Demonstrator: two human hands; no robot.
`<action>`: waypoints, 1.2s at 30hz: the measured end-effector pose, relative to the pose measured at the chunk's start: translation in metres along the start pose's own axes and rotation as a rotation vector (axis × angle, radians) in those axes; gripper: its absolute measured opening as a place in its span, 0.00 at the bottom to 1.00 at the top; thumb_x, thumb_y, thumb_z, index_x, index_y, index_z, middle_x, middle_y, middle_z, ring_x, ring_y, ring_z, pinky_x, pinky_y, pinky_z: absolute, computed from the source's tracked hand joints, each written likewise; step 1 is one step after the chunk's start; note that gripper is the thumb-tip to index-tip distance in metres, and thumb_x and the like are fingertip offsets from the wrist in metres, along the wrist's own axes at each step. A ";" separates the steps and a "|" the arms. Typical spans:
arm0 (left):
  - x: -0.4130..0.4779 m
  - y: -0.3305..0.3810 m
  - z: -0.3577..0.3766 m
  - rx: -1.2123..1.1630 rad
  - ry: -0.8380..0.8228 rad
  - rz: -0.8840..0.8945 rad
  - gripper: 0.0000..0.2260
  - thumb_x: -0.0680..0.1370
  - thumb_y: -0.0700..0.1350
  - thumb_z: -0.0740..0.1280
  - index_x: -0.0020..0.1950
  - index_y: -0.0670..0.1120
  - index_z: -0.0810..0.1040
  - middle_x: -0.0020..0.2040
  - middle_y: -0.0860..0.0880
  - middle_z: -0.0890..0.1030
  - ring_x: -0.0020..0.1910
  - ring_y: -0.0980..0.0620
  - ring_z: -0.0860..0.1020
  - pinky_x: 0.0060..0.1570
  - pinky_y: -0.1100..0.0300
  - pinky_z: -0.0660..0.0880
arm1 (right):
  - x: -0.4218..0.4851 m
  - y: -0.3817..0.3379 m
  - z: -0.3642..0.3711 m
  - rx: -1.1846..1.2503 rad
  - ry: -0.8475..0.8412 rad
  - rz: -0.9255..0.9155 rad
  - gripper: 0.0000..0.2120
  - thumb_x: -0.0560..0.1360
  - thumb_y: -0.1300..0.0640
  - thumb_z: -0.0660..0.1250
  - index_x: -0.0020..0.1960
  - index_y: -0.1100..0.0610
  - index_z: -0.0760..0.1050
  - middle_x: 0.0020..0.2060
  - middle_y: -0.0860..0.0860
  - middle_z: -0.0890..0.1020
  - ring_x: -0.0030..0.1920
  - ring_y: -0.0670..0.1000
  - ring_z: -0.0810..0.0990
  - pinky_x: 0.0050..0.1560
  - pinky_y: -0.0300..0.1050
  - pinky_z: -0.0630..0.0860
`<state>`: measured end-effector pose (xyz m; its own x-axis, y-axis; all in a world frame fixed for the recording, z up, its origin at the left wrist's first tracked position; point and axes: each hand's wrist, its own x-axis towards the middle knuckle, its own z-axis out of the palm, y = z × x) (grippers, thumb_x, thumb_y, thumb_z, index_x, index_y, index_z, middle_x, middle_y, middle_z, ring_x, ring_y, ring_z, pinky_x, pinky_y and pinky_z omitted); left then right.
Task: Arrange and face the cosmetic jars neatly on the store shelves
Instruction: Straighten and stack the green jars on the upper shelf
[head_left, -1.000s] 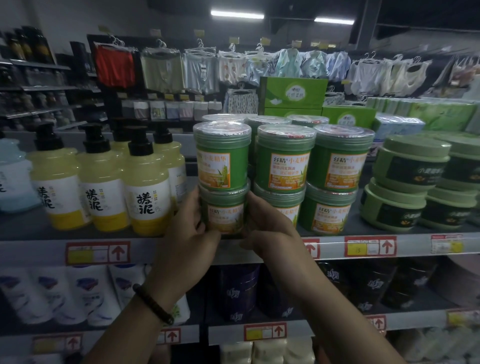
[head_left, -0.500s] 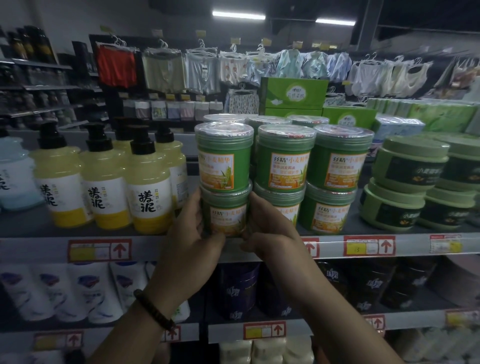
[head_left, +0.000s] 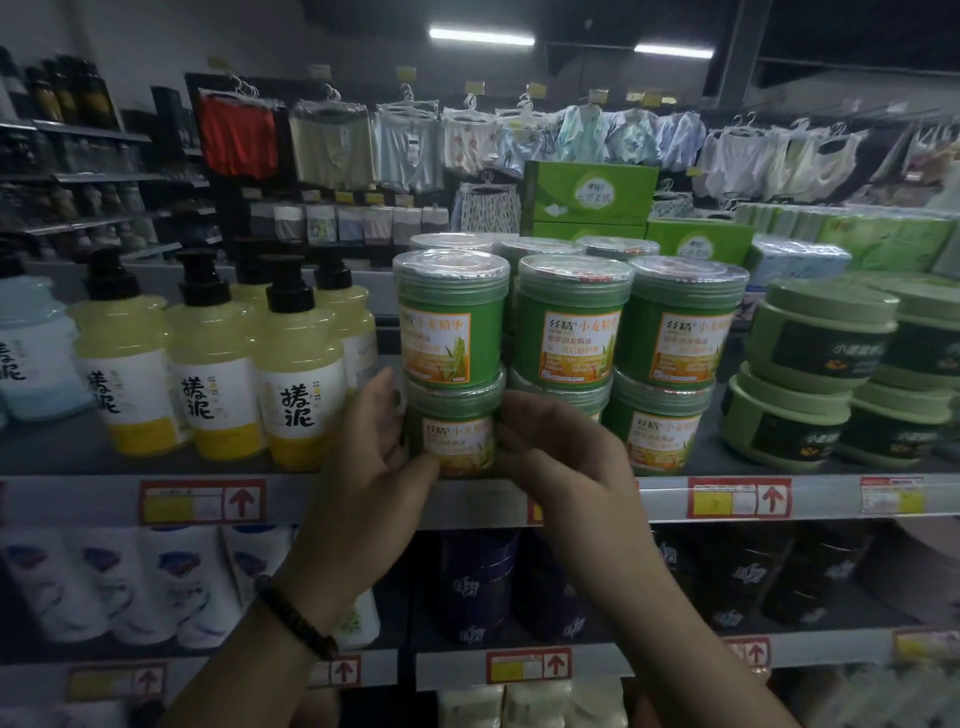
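Left hand (head_left: 371, 470) and right hand (head_left: 563, 467) still grip the lower jar (head_left: 457, 434) — little changed.

Each jar (head_left: 460, 413) is green with an orange label bearing white characters. The bottles (head_left: 298, 384) are pale yellow, black-capped, with white labels and black characters. The tubs (head_left: 821, 338) are pale green with dark bands. Red-and-yellow price tags (head_left: 202, 501) line the grey shelf (head_left: 78, 499).

glossy plastic jars (head_left: 451, 332) w/ clear shrink-wrap
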<state>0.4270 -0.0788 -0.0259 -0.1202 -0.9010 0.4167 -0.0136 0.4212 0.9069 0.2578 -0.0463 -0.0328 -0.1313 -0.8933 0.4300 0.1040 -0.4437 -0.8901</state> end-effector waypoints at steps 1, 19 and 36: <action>0.001 0.002 -0.001 0.011 0.017 0.006 0.36 0.79 0.29 0.67 0.83 0.52 0.63 0.78 0.58 0.72 0.75 0.62 0.71 0.75 0.58 0.71 | 0.000 -0.001 -0.001 -0.064 0.081 -0.076 0.25 0.70 0.70 0.63 0.66 0.62 0.81 0.58 0.52 0.89 0.63 0.51 0.87 0.67 0.52 0.82; 0.032 0.007 0.002 0.022 -0.076 0.136 0.37 0.78 0.30 0.71 0.82 0.53 0.63 0.72 0.60 0.79 0.71 0.59 0.77 0.68 0.56 0.76 | 0.023 -0.014 0.009 -0.382 0.013 -0.158 0.35 0.72 0.62 0.65 0.79 0.55 0.73 0.71 0.45 0.82 0.72 0.45 0.80 0.74 0.55 0.76; 0.024 0.004 0.003 0.041 -0.108 0.206 0.37 0.77 0.46 0.74 0.83 0.56 0.62 0.75 0.59 0.76 0.74 0.57 0.75 0.71 0.53 0.74 | 0.026 -0.017 0.008 -0.491 -0.059 -0.126 0.40 0.70 0.49 0.70 0.82 0.53 0.69 0.73 0.45 0.80 0.75 0.45 0.77 0.75 0.56 0.75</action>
<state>0.4208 -0.0990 -0.0125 -0.2298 -0.7802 0.5818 -0.0180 0.6011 0.7989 0.2610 -0.0622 -0.0054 -0.0553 -0.8438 0.5338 -0.3868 -0.4748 -0.7906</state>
